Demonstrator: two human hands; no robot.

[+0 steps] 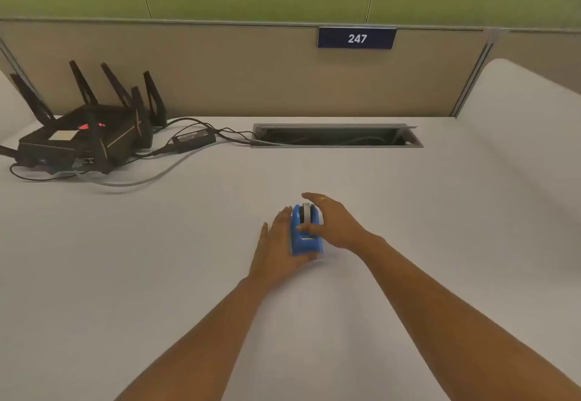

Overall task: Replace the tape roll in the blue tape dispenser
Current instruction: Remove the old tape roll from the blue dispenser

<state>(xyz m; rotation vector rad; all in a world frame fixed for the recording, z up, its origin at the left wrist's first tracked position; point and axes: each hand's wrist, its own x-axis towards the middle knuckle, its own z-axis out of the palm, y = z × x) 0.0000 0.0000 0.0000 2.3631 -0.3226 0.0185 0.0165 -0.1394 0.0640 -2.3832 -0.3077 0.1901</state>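
Note:
The blue tape dispenser (pixel 304 239) stands on the white desk (pixel 314 306), near the middle. A whitish tape roll (pixel 305 212) sits in its far end, edge up. My left hand (pixel 276 249) lies against the dispenser's left side with the thumb under its near end. My right hand (pixel 330 224) is on its right side, thumb resting across the top just behind the roll and fingers spread past the roll. A gold ring shows on one right finger. Whether either hand truly grips is hard to judge; both touch the dispenser.
A black router (pixel 85 136) with several antennas stands at the back left, with a power brick (pixel 193 140) and cables trailing toward an open cable slot (pixel 336 136) in the desk. A beige partition with a "247" sign (pixel 356 38) closes the back.

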